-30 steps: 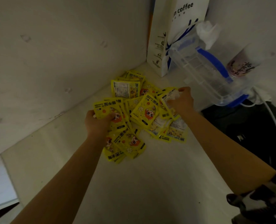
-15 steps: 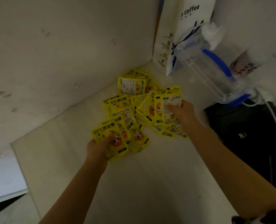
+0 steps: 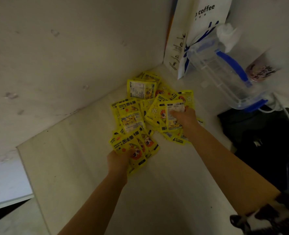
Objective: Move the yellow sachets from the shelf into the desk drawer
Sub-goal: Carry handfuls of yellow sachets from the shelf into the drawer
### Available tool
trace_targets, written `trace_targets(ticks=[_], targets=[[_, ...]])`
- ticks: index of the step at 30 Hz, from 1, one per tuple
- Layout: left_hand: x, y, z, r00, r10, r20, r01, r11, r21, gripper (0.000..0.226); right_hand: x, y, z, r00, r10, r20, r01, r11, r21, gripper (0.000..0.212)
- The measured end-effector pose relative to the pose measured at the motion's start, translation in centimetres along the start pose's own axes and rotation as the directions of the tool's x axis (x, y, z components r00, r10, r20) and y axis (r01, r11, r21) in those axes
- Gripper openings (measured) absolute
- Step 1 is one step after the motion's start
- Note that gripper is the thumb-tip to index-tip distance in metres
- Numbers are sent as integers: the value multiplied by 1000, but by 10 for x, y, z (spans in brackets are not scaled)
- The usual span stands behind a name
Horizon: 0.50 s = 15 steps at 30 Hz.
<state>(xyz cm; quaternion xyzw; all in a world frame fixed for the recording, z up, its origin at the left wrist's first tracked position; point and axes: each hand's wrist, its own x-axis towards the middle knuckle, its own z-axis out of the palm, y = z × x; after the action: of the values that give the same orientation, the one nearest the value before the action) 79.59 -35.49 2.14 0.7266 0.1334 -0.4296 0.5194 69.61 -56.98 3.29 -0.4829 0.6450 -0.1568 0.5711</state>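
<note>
Your left hand (image 3: 119, 161) grips a fanned bunch of yellow sachets (image 3: 133, 145); your right hand (image 3: 185, 117) pinches several more. Bare shelf (image 3: 157, 200) lies behind your knuckles, and the wall (image 3: 64, 65) stands past the fingertips.

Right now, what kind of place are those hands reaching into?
Probably a pale storage shelf or cupboard nook in a home or office. A pile of yellow sachets lies in its back corner, a white coffee bag stands against the wall, and a clear jug with a blue handle sits beside it.
</note>
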Motion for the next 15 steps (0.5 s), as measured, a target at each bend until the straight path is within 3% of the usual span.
trace_targets(ticks=[9,15], targets=[[1,6,19,999,47,-15,-47,999,21,22,7,-6,3,999,2,45,-1,1000,-18,31],[0,10,39,997,70,14,-71,994,82,25,10,-6,9,998,24,56,-23,1000,-10,38]])
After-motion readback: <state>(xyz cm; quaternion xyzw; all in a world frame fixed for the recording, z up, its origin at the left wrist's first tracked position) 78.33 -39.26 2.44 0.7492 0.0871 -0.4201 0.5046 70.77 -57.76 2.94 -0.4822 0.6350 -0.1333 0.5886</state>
